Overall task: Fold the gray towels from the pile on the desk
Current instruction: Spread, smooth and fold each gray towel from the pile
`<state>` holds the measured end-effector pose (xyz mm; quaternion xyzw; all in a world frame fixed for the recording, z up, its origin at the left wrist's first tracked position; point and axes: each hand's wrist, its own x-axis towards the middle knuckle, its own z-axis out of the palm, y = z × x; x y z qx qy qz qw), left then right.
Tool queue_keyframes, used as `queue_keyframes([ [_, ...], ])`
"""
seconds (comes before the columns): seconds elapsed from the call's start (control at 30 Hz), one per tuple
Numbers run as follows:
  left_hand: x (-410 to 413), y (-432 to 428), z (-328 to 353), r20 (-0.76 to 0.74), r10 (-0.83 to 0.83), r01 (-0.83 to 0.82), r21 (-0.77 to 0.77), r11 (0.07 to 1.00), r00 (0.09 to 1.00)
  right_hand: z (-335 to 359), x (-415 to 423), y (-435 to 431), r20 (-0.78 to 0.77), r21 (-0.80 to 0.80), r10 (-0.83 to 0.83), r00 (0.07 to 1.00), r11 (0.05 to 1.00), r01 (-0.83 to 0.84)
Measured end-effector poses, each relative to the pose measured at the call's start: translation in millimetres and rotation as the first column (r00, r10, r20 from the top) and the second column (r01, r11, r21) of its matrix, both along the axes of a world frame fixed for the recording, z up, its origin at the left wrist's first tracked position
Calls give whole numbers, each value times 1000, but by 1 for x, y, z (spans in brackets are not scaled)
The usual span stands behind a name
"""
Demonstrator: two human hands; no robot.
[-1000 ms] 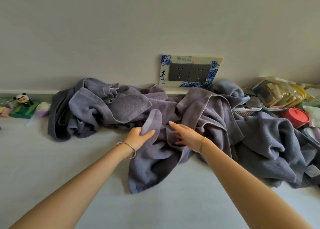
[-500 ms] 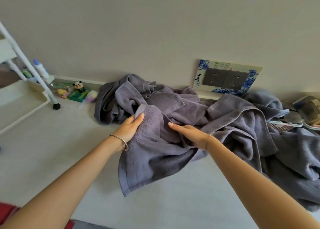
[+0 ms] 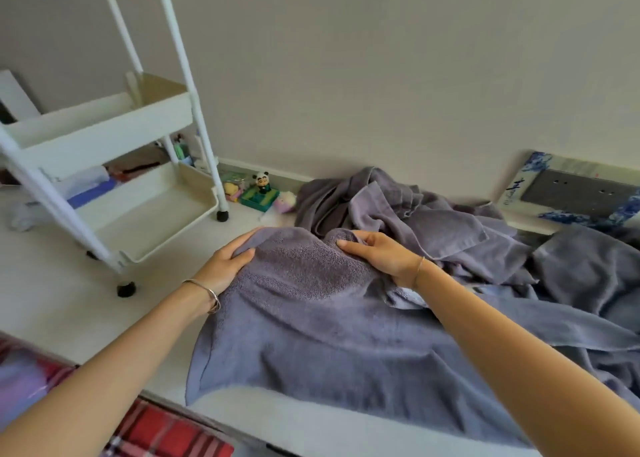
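At nine o'clock, a white trolley (image 3: 104, 166) stands on the tabletop (image 3: 52, 304); its upper tray shows no contents from this angle, and a lower tray holds folded light and blue fabric, the rest unclear. At eleven o'clock, a panda figurine (image 3: 262, 181) and small toys line the wall. Centre: the left hand (image 3: 227, 262) has its fingers (image 3: 242, 240) closed over the far left corner of the gray towel (image 3: 311, 335), thumb on top; the right hand (image 3: 379, 254) pinches the same far edge, fingers (image 3: 360, 237) curled into the cloth. The two grips sit apart along one hem, probably to stretch that edge straight so the towel lies flat for a first fold; its near edge droops over the tabletop's front rim at six o'clock. From one to three o'clock, the pile (image 3: 450, 221) of remaining gray towels lies crumpled against the wall, touching the held towel. At two o'clock, a wall socket plate (image 3: 575, 190) with a blue patterned surround is partly visible.
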<state>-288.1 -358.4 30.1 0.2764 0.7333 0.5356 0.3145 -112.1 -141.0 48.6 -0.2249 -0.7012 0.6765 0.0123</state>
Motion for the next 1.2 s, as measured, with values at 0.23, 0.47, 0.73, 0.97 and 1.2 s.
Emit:
queue_keyframes([
  [0.23, -84, -35, -33, -172, 146, -154, -35, 987, 974, -36, -120, -29, -93, 83, -160, 983, 982, 168],
  [0.47, -114, -38, -112, -526, -30, -237, -433, 870, 850, -120, -148, -38, 43, 772, -167, 985, 631, 74],
  [0.73, -62, -5, -161, -579, -408, -167, -695, 699, 706, -165, -120, -78, -144, 919, 41, 989, 376, 118],
  [0.97, -72, -3, -174, -650, -332, -286, -657, 697, 684, -188, -119, -79, 281, 859, 22, 959, 441, -261],
  [1.2, -31, 15, -159, -750, -283, -312, -543, 780, 598, -171, -72, -73, 15, 782, -194, 981, 614, 109],
])
